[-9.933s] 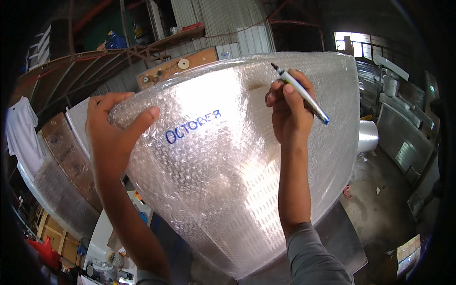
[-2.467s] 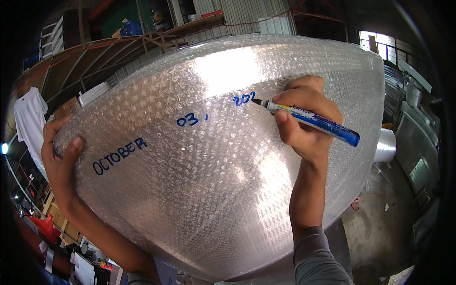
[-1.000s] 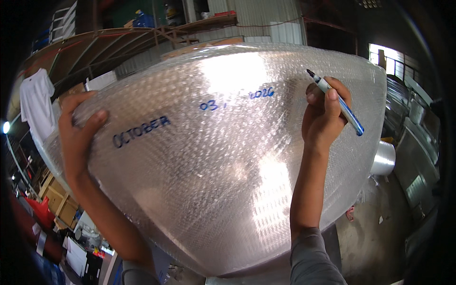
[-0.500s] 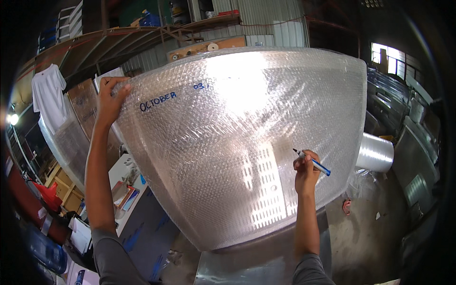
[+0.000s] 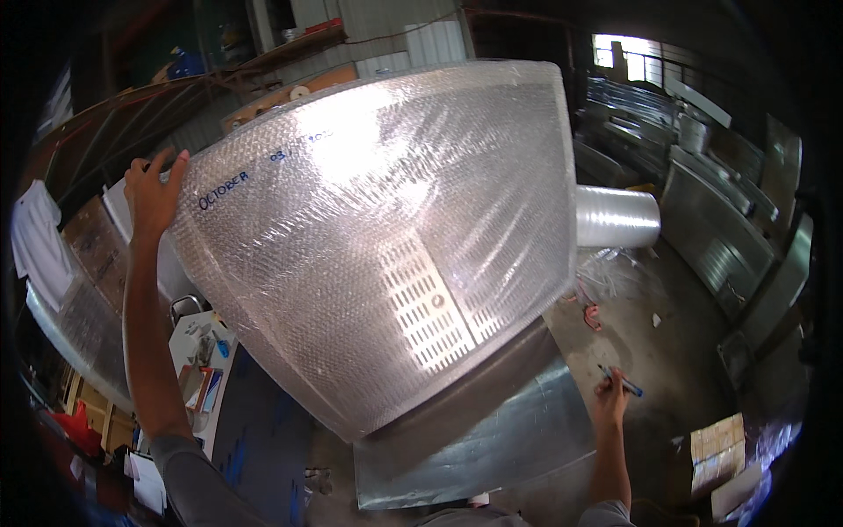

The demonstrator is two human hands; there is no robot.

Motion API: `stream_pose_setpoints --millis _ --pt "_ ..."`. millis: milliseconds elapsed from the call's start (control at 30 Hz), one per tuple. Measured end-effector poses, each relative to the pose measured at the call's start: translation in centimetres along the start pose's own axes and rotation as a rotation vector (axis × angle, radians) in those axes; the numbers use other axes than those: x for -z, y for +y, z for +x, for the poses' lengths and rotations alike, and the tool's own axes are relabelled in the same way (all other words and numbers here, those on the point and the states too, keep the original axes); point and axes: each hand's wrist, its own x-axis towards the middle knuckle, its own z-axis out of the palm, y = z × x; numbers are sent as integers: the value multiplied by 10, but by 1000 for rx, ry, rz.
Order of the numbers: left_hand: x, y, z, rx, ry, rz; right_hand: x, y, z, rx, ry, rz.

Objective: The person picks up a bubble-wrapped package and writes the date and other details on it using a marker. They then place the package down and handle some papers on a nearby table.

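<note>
A large panel [image 5: 290, 290] wrapped in clear bubble wrap stands tilted in front of me, with a slotted strip showing through or reflected on it. My left hand [image 5: 154, 200] grips its upper left edge, thumb on the near side. Blue handwriting [image 5: 225, 191] runs along the top of the wrap, fading into a bright glare. Low on the right, my right hand [image 5: 610, 402] holds a marker [image 5: 629, 386] with a blue end and a dark tip. This hand is apart from the panel, over the floor beside a metal sheet.
Below the panel lies a shiny metal sheet [image 5: 474, 443]. A roll of clear wrap [image 5: 618, 218] sticks out behind its right edge. On the left is a white table [image 5: 182, 341] with tools. Metal panels [image 5: 716, 233] lean at the right, above a cardboard piece [image 5: 716, 446].
The view has swung, so the panel sits further left. My right hand has moved from in front of the panel down and right with the marker. My left hand stays at the panel's edge.
</note>
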Motion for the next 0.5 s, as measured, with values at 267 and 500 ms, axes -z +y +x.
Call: stream_pose_setpoints --millis 267,500 --pt "1 24 -13 133 78 134 203 -40 -157 45 442 -117" --pt "-32 106 -194 -132 190 -504 249 -63 -182 74 536 -162"
